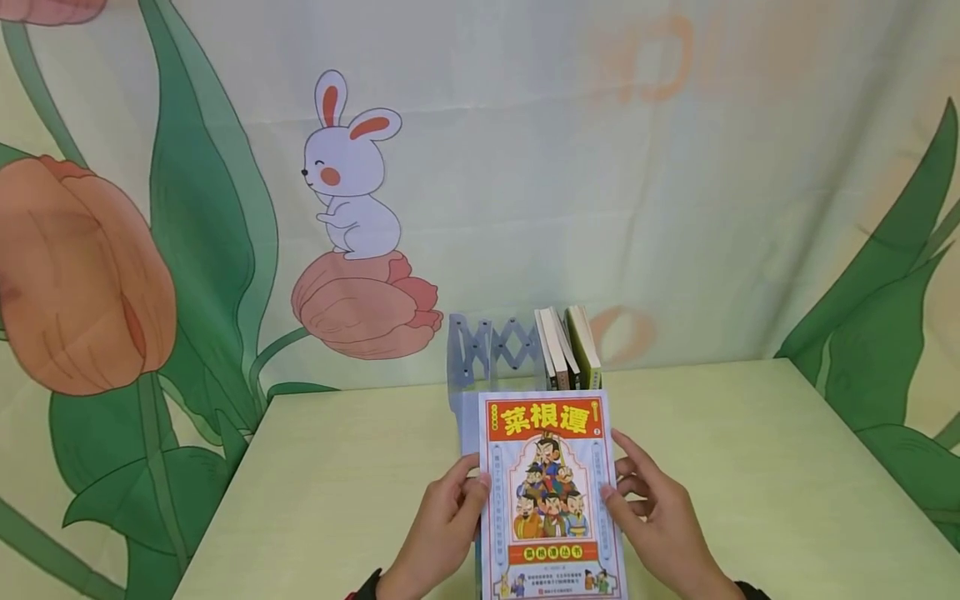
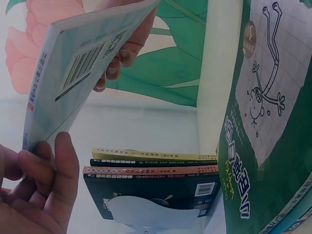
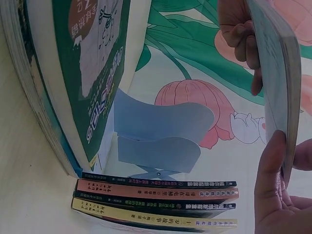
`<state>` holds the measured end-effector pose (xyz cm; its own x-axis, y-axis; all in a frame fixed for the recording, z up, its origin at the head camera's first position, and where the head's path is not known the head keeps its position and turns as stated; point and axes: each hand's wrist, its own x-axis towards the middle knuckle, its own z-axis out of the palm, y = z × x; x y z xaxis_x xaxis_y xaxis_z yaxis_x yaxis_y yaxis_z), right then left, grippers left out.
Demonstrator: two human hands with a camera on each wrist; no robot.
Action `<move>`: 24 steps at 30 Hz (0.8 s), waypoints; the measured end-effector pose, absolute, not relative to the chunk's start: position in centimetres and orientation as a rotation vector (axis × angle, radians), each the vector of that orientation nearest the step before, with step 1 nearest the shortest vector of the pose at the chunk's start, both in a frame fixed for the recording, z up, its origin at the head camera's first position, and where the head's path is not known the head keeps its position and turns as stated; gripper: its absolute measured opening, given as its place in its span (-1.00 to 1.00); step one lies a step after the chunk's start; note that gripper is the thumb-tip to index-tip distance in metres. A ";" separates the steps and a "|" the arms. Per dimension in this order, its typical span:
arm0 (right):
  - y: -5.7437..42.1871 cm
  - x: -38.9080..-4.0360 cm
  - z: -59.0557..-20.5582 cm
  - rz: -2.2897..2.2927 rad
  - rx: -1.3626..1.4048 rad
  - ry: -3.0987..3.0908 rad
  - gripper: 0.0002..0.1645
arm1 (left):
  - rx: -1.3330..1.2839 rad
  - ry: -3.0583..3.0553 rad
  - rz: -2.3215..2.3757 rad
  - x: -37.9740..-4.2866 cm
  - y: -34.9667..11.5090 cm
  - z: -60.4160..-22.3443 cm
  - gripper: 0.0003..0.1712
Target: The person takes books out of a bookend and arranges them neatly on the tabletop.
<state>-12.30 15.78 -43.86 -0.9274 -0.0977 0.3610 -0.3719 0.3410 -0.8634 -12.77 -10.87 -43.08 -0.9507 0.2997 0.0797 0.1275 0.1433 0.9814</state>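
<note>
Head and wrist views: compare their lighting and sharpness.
Head: brightest, with the held book well lit and its large title crisp; left wrist: dimmer, bluish, though the barcode stays distinct; right wrist: likewise dim, colours muted on the standing books.

Behind the pale green surface (image 1: 337, 483) hangs a printed, creased backdrop (image 1: 525, 208). It shows a white cartoon rabbit (image 1: 362, 221) on a pink tulip (image 1: 352, 308), a larger orange tulip (image 1: 82, 275) farther left, and green leaves (image 1: 202, 208) towards both sides.
</note>
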 end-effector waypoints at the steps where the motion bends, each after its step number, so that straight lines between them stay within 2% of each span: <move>1: 15.8 -12.3 -43.9 1.621 0.412 -2.373 -0.26 | 0.418 2.284 1.913 -12.8 -10.9 -43.1 -0.46; 8: 15.6 -12.4 -44.2 1.737 0.218 -2.503 -0.23 | 0.360 2.323 1.833 -12.8 -11.3 -43.6 -0.30; 24: 15.5 -12.9 -45.0 1.811 0.150 -2.591 -0.16 | 0.301 2.288 1.861 -12.6 -11.4 -44.4 -0.28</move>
